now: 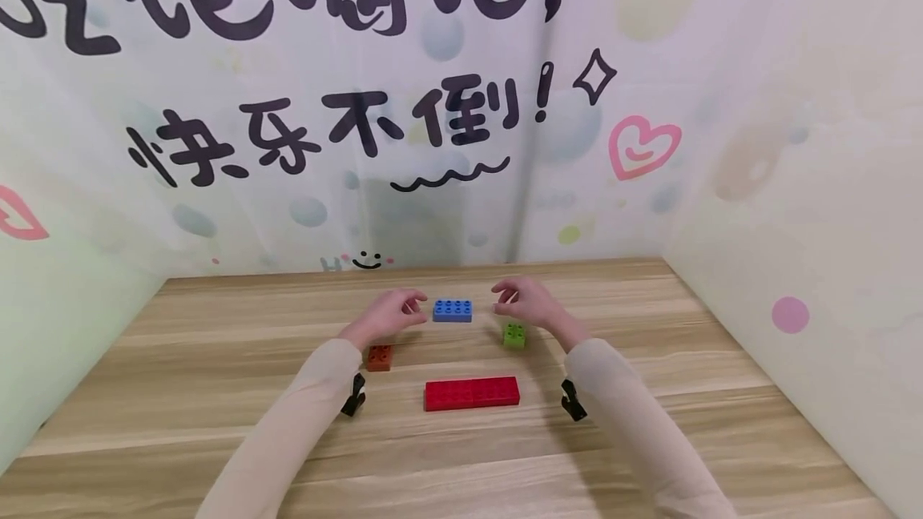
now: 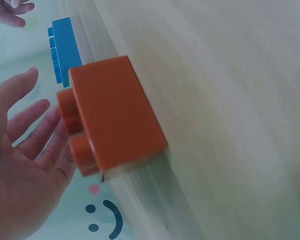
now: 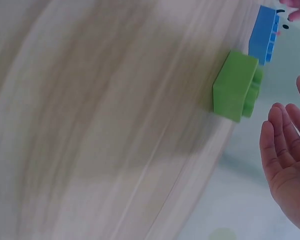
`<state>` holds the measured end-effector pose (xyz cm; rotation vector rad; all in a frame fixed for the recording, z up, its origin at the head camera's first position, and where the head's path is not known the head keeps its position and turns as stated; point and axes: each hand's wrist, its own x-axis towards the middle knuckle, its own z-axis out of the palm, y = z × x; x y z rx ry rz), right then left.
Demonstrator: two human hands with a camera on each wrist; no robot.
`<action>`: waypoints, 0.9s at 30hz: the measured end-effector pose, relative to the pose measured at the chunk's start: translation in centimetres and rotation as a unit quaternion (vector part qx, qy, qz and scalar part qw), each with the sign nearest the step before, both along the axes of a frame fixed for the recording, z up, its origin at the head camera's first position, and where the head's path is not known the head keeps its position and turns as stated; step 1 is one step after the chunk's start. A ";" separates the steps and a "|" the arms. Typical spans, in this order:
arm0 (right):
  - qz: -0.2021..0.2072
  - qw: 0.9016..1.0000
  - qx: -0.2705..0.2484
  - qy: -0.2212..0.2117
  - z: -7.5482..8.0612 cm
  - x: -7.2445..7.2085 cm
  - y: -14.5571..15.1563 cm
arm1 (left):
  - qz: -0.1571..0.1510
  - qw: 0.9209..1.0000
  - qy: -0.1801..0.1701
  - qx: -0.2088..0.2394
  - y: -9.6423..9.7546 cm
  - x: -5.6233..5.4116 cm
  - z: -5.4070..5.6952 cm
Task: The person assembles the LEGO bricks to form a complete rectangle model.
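Between the two hands, a blue toy brick (image 1: 453, 311) with studs on top lies on the table. My left hand (image 1: 392, 313) hovers just left of it, fingers loosely bent and holding nothing. On the other side my right hand (image 1: 530, 303) is held over the table, also with nothing in its fingers. A green brick (image 1: 514, 335) sits below the right hand, nearer to me. Close to the left wrist is an orange brick (image 1: 379, 358), which looms large in the left wrist view (image 2: 117, 112). Nearest to me lies a long red brick piece (image 1: 472, 393).
The wooden table (image 1: 461, 463) meets a printed curtain wall (image 1: 461, 215) at the back, with another wall (image 1: 793, 223) along the right. Each wrist carries a small black device (image 1: 354, 396).
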<state>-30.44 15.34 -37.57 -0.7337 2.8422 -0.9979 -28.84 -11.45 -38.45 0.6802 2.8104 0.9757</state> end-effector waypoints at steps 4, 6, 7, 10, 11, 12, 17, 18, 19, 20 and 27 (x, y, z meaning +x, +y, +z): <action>0.009 1.000 0.008 -0.003 -0.2 -0.1 -0.9 | 0.006 1.000 -0.008 0.000 0.3 -0.2 -0.3; 0.011 1.000 0.010 -0.005 -0.3 -0.2 -1.2 | 0.012 1.000 -0.016 -0.001 0.5 -0.2 -0.3; 0.012 1.000 0.009 -0.006 -0.4 -0.3 -1.4 | 0.015 1.000 -0.018 -0.002 0.6 -0.2 -0.4; 0.014 1.000 0.013 -0.005 -0.4 -0.3 -1.9 | 0.023 0.999 -0.022 -0.007 0.9 -0.2 -0.5; 0.012 1.000 0.014 -0.006 -0.4 -0.3 -2.1 | 0.023 0.999 -0.022 -0.010 0.9 -0.3 -0.5; 0.010 1.000 0.017 -0.007 -0.5 -0.3 -2.3 | 0.024 0.999 -0.021 -0.012 1.0 -0.4 -0.6; -0.011 0.999 0.036 -0.023 -0.4 -0.2 -3.0 | 0.020 0.999 -0.019 -0.033 1.5 -0.6 -1.0; -0.013 0.999 0.040 -0.025 -0.4 -0.2 -3.2 | 0.019 0.999 -0.018 -0.038 1.6 -0.6 -1.0; -0.016 0.999 0.042 -0.029 -0.4 -0.2 -3.3 | 0.017 0.999 -0.016 -0.044 1.8 -0.6 -1.0; -0.018 0.998 0.046 -0.030 -0.4 -0.3 -3.4 | 0.015 0.999 -0.014 -0.049 1.9 -0.6 -1.0; -0.019 0.997 0.064 -0.033 -0.9 -0.6 -4.0 | 0.019 0.997 -0.011 -0.071 2.4 -0.7 -0.9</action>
